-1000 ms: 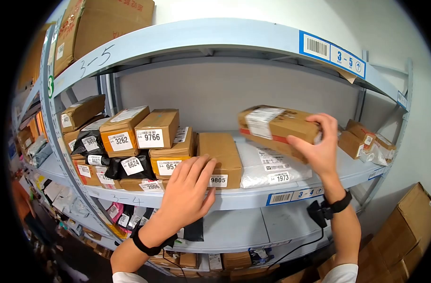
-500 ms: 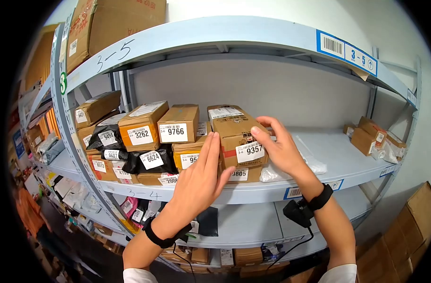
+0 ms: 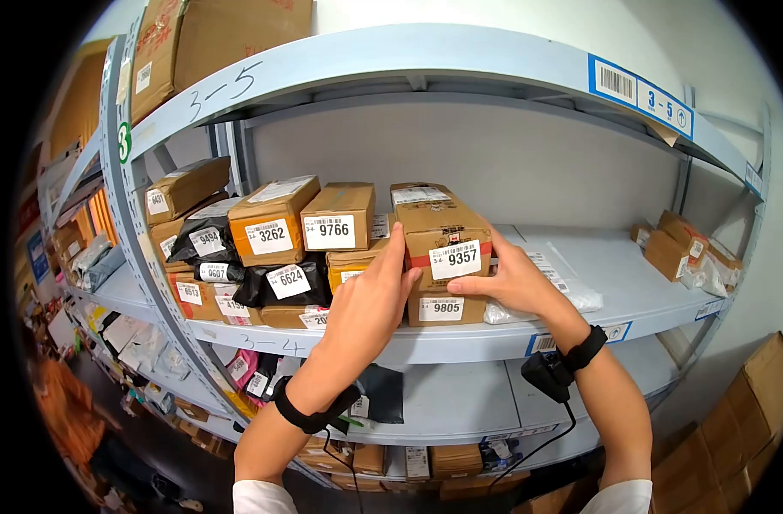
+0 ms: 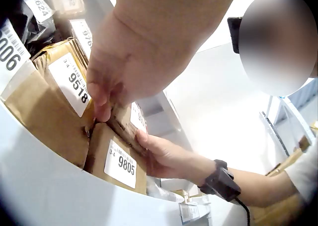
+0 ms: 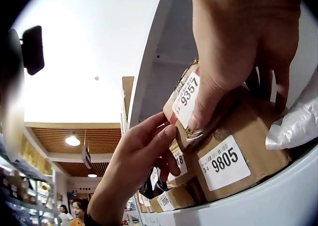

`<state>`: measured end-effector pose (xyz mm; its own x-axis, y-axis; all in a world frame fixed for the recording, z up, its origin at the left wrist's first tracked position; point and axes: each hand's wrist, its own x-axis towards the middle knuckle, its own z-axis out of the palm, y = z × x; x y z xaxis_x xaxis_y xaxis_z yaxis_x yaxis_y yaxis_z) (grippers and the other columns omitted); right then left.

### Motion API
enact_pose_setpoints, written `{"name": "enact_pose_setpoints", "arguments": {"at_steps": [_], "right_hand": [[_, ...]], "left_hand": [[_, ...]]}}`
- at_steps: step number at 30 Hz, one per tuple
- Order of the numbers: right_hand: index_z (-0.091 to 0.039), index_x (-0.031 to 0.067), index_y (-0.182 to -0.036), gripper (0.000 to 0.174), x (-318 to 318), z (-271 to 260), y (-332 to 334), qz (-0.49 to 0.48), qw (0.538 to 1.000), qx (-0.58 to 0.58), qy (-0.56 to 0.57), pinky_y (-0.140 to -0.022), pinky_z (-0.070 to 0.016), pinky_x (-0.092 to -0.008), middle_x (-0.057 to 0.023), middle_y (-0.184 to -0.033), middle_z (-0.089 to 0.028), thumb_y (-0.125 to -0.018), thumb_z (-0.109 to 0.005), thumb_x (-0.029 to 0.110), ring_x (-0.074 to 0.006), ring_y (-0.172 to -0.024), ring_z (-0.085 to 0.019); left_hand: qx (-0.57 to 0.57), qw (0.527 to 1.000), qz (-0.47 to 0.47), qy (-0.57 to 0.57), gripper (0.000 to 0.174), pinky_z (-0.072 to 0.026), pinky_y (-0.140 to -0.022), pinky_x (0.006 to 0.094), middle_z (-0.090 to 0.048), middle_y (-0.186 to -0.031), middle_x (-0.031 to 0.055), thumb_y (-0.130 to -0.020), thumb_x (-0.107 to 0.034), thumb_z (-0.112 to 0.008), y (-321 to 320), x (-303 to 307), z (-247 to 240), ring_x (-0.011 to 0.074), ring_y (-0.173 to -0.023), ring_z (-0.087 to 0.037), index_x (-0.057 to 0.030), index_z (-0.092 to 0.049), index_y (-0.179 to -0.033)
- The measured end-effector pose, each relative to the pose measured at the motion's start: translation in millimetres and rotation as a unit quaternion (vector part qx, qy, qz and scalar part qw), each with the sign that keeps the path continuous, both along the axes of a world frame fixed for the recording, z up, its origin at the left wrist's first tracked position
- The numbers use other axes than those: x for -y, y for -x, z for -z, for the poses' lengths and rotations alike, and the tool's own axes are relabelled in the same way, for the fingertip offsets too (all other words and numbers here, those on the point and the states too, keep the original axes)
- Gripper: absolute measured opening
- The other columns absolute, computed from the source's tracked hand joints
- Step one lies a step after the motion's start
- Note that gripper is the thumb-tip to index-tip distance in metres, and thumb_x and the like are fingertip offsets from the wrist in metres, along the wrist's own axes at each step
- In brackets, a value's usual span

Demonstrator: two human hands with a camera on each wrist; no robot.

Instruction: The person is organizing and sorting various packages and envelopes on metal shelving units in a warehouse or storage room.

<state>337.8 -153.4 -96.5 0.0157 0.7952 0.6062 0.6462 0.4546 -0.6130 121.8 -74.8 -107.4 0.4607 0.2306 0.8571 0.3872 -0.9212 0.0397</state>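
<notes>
Far left of the box marked 9357 (image 3: 434, 231), I can just make out a blurred person in orange (image 3: 70, 411), cut off by the dark lens edge. Nearer on its left, I read 3262 on one box (image 3: 270, 210) and 6624 on a black bag (image 3: 288, 281) below that. Next to it on the left is the box marked 9766 (image 3: 340, 206). The left hand (image 3: 366, 300) hides most of the box marked 9518 (image 4: 49, 94) in the head view, but the left wrist camera shows me its label. That hand's fingers lie straight against the left side of 9357. 9357 itself is on top of the box marked 9805 (image 3: 447, 310); I can't tell whether it sits flush. The right hand (image 3: 516, 278) grips its right side, thumb across the front, the other fingers mostly hidden from me. Right of it lies a white bag (image 3: 571, 283), partly covered by that hand.
</notes>
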Motion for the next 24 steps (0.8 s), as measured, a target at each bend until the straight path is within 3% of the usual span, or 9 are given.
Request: {"name": "enact_pose_setpoints", "arguments": {"at_steps": [6, 11, 12, 16, 18, 21, 22, 23, 24], "right_hand": [[-0.024, 0.0049, -0.154, 0.107, 2, 4, 11, 0.047, 0.999, -0.015, -0.001, -0.104, -0.0452, -0.0393, -0.0218, -0.132, -0.061, -0.074, -0.085, 0.039, -0.034, -0.122, -0.06], [-0.021, 0.0063, -0.156, 0.107, 18, 11, 8, 0.047, 0.998, 0.043, -0.019, -0.103, -0.0457, -0.0407, -0.02, -0.123, -0.064, -0.075, -0.085, 0.037, -0.0338, -0.124, -0.057], [-0.038, 0.0048, -0.147, 0.088, 23, 20, 5, 0.109, 0.99, 0.059, -0.063, -0.098, -0.0477, -0.0392, -0.0169, -0.12, -0.064, -0.077, -0.084, 0.033, -0.0312, -0.118, -0.059], [-0.058, 0.0016, -0.124, 0.054, 63, 39, -31, 0.175, 0.973, 0.108, -0.106, -0.089, -0.0504, -0.0363, -0.0159, -0.111, -0.067, -0.082, -0.08, 0.028, -0.028, -0.102, -0.064], [-0.064, -0.0006, -0.103, 0.026, 91, 42, -58, 0.248, 0.964, 0.072, 0.056, -0.08, -0.0512, -0.0351, -0.0157, -0.099, -0.069, -0.087, -0.073, 0.018, -0.0269, -0.085, -0.064], [-0.064, -0.0002, -0.104, 0.018, 126, 37, -115, 0.358, 0.932, 0.062, 0.008, -0.078, -0.0522, -0.0342, -0.0165, -0.09, -0.069, -0.087, -0.065, 0.007, -0.0299, -0.08, -0.065], [-0.064, 0.0003, -0.105, 0.019, 133, 43, -152, 0.376, 0.92, 0.082, -0.078, -0.079, -0.0523, -0.0356, -0.0167, -0.094, -0.069, -0.086, -0.062, 0.005, -0.0317, -0.083, -0.065], [-0.064, 0.0008, -0.106, 0.022, 141, 48, -199, 0.388, 0.901, 0.104, -0.164, -0.08, -0.0524, -0.037, -0.0169, -0.099, -0.069, -0.084, -0.06, 0.002, -0.0334, -0.086, -0.065], [-0.064, 0.0008, -0.107, 0.025, 153, 43, -240, 0.43, 0.873, 0.133, -0.189, -0.082, -0.0524, -0.0393, -0.0185, -0.104, -0.068, -0.083, -0.061, 0.004, -0.0352, -0.091, -0.065]], "left_hand": [[0.002, 1.0, -0.01, 0.006, 0.058, -0.054, -0.07, 0.0472, -0.067, -0.1, 0.0271, -0.094, -0.013, -0.064, -1, -3, -1, 0.0446, -0.084, -0.066, 0.0036, -0.039, -0.143], [0.046, 0.994, 0.096, -0.002, 0.061, -0.0556, -0.069, 0.0422, -0.055, -0.132, 0.0259, -0.088, 0.001, -0.066, 17, 3, 9, 0.0393, -0.079, -0.068, -0.0011, -0.04, -0.144], [0.028, 0.995, 0.091, 0.021, 0.059, -0.0554, -0.068, 0.04, -0.052, -0.135, 0.0223, -0.086, 0.003, -0.067, 25, 5, 16, 0.0351, -0.081, -0.068, -0.0034, -0.045, -0.141], [-0.036, 0.987, 0.155, 0.009, 0.041, -0.0561, -0.065, 0.0377, -0.064, -0.111, 0.0129, -0.084, 0.001, -0.069, 59, 19, 47, 0.0333, -0.083, -0.068, -0.0056, -0.061, -0.124], [-0.071, 0.975, 0.208, 0.047, 0.033, -0.0564, -0.062, 0.0365, -0.067, -0.102, 0.0122, -0.083, 0.0, -0.071, 69, 21, 70, 0.029, -0.08, -0.069, -0.0053, -0.066, -0.115], [-0.087, 0.949, 0.228, 0.202, 0.016, -0.0549, -0.071, 0.0346, -0.07, -0.089, 0.0156, -0.081, 0.003, -0.071, 71, 36, 112, 0.0294, -0.081, -0.069, 0.0018, -0.07, -0.097], [-0.13, 0.919, 0.227, 0.294, 0.03, -0.0501, -0.073, 0.0338, -0.065, -0.105, 0.0153, -0.089, -0.012, -0.071, 80, 40, 127, 0.0259, -0.083, -0.064, -0.0003, -0.063, -0.115], [-0.066, 0.932, 0.234, 0.269, 0.012, -0.0487, -0.064, 0.0338, -0.066, -0.092, 0.0157, -0.092, -0.003, -0.063, 70, 58, 127, 0.0292, -0.07, -0.062, 0.0001, -0.068, -0.103], [-0.07, 0.922, 0.229, 0.303, 0.014, -0.0488, -0.065, 0.0327, -0.066, -0.092, 0.0162, -0.093, -0.006, -0.063, 68, 65, 142, 0.0297, -0.072, -0.062, 0.0004, -0.067, -0.105]]}}
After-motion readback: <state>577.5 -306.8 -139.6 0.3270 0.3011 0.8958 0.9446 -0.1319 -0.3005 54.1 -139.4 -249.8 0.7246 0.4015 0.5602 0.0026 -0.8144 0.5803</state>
